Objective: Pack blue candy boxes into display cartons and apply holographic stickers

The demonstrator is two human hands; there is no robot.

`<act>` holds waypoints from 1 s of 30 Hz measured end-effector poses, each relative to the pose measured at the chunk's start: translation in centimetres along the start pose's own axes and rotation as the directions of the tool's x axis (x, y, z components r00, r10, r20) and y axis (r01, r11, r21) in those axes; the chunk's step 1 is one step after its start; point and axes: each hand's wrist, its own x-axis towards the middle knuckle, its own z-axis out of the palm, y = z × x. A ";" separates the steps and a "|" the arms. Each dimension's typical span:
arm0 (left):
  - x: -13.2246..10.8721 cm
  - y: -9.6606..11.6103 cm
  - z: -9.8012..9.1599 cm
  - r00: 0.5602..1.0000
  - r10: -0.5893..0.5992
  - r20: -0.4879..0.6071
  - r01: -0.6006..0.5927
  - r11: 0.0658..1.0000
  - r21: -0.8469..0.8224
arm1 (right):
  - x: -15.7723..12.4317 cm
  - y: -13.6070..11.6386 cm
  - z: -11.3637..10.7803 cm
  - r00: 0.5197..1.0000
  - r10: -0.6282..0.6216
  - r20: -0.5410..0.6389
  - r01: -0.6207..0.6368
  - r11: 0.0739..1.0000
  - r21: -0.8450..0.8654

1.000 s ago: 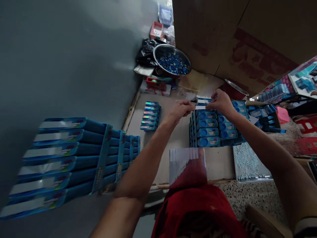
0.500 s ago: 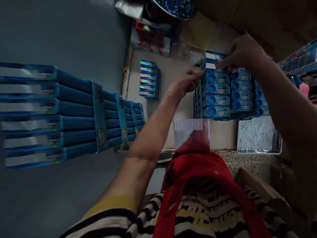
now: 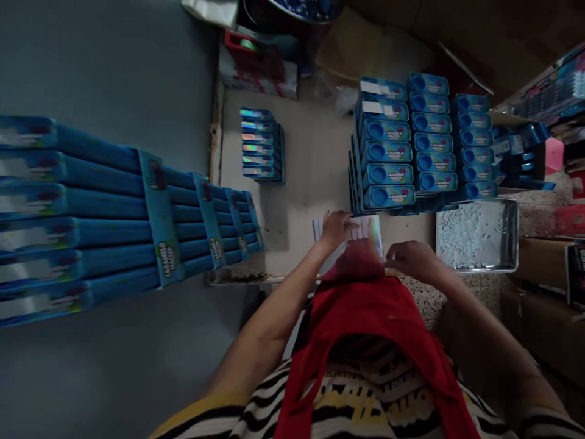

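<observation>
My left hand (image 3: 337, 228) rests on a glossy sheet of white stickers (image 3: 361, 231) in front of my apron, its fingers stretched over the upper part. At the sheet's lower right edge is my right hand (image 3: 414, 258), fingers curled together; whatever is in them, if anything, is hidden. Beyond the sheet stand rows of blue boxes (image 3: 388, 174) printed "Caramelo Macizo", each with a round window. White stickers (image 3: 375, 108) cover the windows of the two farthest boxes in the left row.
Left of the table are long stacks of blue boxes (image 3: 109, 222). A smaller blue stack (image 3: 260, 146) with shiny ends stands on the table (image 3: 311, 140). A metal tray (image 3: 505, 238) of small pale pellets lies to the right. At the back are a red tape dispenser (image 3: 237, 46) and a bowl (image 3: 304, 17).
Both hands have drawn back from the far boxes toward me. My left hand now lies on the sticker sheet and my right is beside its edge. The view has shifted slightly.
</observation>
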 end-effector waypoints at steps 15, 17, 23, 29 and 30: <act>-6.0 2.3 -3.1 0.983 0.126 -0.134 -0.149 0.971 -0.186 | 11.4 4.2 12.3 0.949 0.090 -0.302 0.239 0.421 0.875; -6.1 2.7 -2.5 0.988 0.090 -0.126 -0.116 0.969 -0.218 | 10.4 4.3 12.0 0.939 0.112 -0.324 0.211 0.556 0.804; -5.6 2.8 -2.0 0.999 0.013 -0.050 -0.023 0.980 -0.198 | 7.2 3.4 12.0 0.724 -0.134 -0.676 0.120 0.990 -0.068; -5.4 3.2 -2.0 0.999 0.031 0.014 -0.029 0.991 -0.129 | 7.7 3.3 13.6 0.788 -0.355 -0.504 0.134 0.897 -0.422; -5.4 3.2 -1.9 0.999 0.027 0.023 -0.024 0.993 -0.119 | 7.8 3.5 14.0 0.802 -0.356 -0.479 0.135 0.890 -0.435</act>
